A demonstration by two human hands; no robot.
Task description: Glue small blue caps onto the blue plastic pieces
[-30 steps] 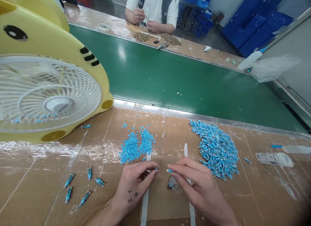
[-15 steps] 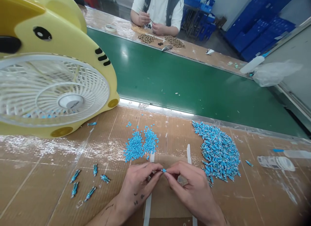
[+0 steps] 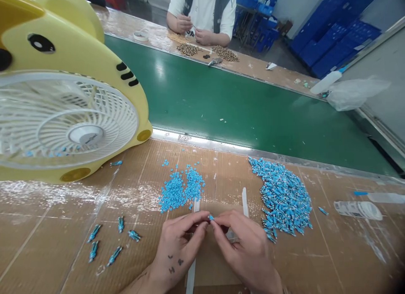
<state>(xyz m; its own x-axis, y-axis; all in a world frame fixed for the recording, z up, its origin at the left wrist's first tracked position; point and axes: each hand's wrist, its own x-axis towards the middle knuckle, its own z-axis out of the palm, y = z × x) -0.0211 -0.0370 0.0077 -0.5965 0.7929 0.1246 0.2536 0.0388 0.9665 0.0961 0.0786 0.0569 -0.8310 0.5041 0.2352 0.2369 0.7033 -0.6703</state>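
Observation:
Both sets of fingertips meet at a small blue piece (image 3: 211,217) above the cardboard-covered bench (image 3: 152,268). My left hand (image 3: 181,242) is closed, its thumb and index finger pinching at the piece's left side. From the right, my right hand (image 3: 245,245) pinches the same piece; most of it is hidden by fingers. Just beyond lies a heap of tiny blue discs (image 3: 173,190). A large pile of small blue-and-white figures (image 3: 286,199) lies to the right. Several separate blue figures (image 3: 114,256) are spread on the cardboard at the left.
A yellow animal-shaped fan (image 3: 126,104) takes up the left. Past the bench runs a green conveyor belt (image 3: 228,104), with a co-worker (image 3: 202,15) handling small parts on its far side. A clear plastic bottle (image 3: 357,209) lies at the right.
The view has shifted slightly, so most things sit a little further left. My fingertips still meet at the blue piece, with my left thumb and index finger slightly further apart.

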